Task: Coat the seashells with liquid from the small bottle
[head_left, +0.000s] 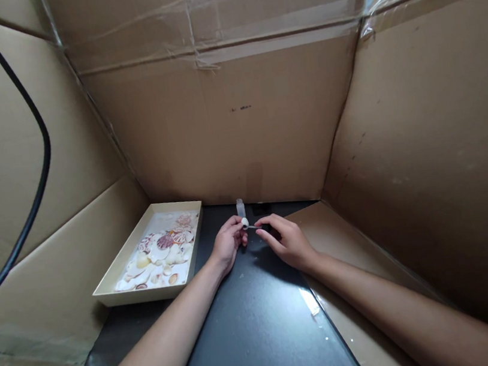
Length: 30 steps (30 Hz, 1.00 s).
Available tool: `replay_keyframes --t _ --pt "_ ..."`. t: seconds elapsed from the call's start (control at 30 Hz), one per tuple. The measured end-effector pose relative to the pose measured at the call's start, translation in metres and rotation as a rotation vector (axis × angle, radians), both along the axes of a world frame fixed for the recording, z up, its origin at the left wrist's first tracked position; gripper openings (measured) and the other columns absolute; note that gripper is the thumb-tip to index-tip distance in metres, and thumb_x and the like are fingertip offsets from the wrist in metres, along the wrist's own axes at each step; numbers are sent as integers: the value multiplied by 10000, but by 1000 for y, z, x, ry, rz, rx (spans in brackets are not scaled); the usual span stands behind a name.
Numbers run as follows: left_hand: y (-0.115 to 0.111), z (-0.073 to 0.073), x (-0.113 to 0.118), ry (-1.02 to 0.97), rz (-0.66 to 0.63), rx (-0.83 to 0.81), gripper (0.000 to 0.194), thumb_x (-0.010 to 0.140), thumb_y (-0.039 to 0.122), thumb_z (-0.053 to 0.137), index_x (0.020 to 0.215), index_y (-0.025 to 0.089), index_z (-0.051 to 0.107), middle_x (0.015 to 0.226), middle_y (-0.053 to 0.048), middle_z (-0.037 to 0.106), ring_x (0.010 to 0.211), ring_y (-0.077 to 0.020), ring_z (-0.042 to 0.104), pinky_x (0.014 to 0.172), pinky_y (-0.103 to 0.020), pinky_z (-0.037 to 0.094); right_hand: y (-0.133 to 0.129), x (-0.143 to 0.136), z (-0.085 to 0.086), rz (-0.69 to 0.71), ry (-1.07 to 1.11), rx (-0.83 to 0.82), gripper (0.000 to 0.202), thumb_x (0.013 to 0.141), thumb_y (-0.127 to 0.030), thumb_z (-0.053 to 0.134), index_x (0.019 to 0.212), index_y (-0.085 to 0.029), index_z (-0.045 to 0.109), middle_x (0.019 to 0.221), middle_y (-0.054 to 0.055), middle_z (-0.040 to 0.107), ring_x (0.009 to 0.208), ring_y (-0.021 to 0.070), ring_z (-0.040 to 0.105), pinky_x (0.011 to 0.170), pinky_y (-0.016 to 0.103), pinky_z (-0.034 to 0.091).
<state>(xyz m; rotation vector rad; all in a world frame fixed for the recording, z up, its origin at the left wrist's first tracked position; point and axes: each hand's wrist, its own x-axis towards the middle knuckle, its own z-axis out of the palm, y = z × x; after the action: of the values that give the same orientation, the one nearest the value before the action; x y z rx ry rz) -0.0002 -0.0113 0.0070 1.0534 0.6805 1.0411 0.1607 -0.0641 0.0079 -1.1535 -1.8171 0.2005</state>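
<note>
Left hand (228, 244) pinching pale piece (245, 223), right hand (289, 241) gripping thin stick (252, 227), apparently working at it; next move needing steadiness

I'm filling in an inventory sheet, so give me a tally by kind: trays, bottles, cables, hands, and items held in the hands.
Tray: 1
Bottle: 1
Black cable: 1
Hands, left hand and right hand: 2
Held items, small pale piece and thin tool: 2
Total: 7

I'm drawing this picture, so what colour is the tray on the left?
The tray is pale creamy yellow, seen in the head view.
</note>
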Motion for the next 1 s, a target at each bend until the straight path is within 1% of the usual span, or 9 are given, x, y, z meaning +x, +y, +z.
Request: replay_keyframes --t 0.13,0.3,0.43,0.57,0.6,0.73,0.87,1.0 --pt "0 0 0 -10 -3 1 72 713 196 565 736 148 517 617 26 485 479 -64 454 472 -184 340 -1 0 1 -66 8 15 167 912 -326 512 973 -209 615 900 34 652 707 142 578 655 251 429" --pt "0 0 0 -4 -7 14 64 708 190 563 728 148 518 603 27 480 478 -67 453 470 -186 339 -1 0 1 2 -4 9 157 911 -314 513 980 -212 610 884 28 640 678 130 565 648 241 429" --pt "1 0 0 -3 -2 17 71 704 197 560 730 150 515 603 28 481 472 -68 447 466 -192 335 -1 0 0 -35 3 6 143 914 -307 506 940 -211 608 866 29 629 686 135 565 656 246 429" --pt "1 0 0 -7 -6 18 82 702 206 568 734 153 515 600 29 491 471 -72 457 468 -195 338 -1 -1 0 31 -28 13 140 921 -300 494 947 -212 599 853 28 589 686 127 549 656 238 432" --pt "0 0 0 -8 -8 16 84 702 208 570 734 153 514 601 29 493 470 -72 458 468 -196 340 -1 -1 0 30 -38 8 136 922 -297 491 943 -214 598 851 26 585 693 128 551 662 238 432" --pt "0 -1 0 -13 7 9 89 701 211 573 735 156 512 611 31 497 461 -72 461 460 -196 345 -1 -1 0 -52 -29 4 132 923 -289 480 924 -211 587 841 22 577 700 131 549 664 243 426" --pt "0 -1 0 -13 4 10 89 696 204 576 733 156 511 605 31 499 461 -71 462 458 -193 350 -3 -1 1 10 -65 6 145 927 -291 465 959 -217 585 876 28 571 701 127 544 670 242 431" --pt "0 0 0 -16 12 15 87 698 207 572 727 155 509 619 31 499 455 -69 461 449 -195 349 -4 -1 2 -75 -64 -6 159 931 -303 454 950 -219 587 850 27 565 686 134 543 672 252 432"
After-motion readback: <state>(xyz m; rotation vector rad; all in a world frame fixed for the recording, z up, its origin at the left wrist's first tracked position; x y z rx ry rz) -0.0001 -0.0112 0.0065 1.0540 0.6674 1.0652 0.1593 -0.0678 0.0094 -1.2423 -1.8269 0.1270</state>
